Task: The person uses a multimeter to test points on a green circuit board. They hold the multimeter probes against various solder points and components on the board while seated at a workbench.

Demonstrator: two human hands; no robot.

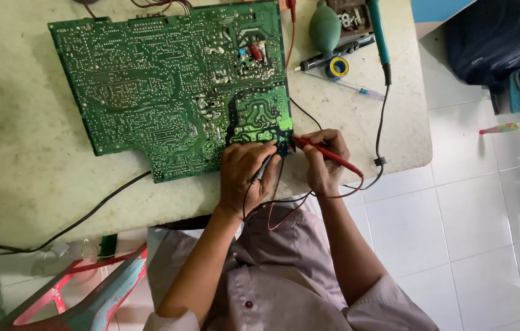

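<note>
- Left hand (pixel 244 175) is curling its fingers around a slim black probe (pixel 264 168) at the bumpy green circuit board (pixel 174 86).
- Right hand (pixel 324 162) is pinching a thin red probe (pixel 327 154) against that board's corner.

Bare pale worktop (pixel 21 153) open at nine o'clock, large green circuit board (pixel 174 86) blocking twelve, green rubber bulb (pixel 325 27) and black cables (pixel 380 132) crowding one o'clock

Pale, stained worktop (pixel 21 141) with a rounded corner. Glossy white tiled floor (pixel 474 227) to the right, reflecting daylight. Red and teal plastic stool (pixel 88 294) below the worktop edge. Dark bag (pixel 493 37) on the floor, upper right.
</note>
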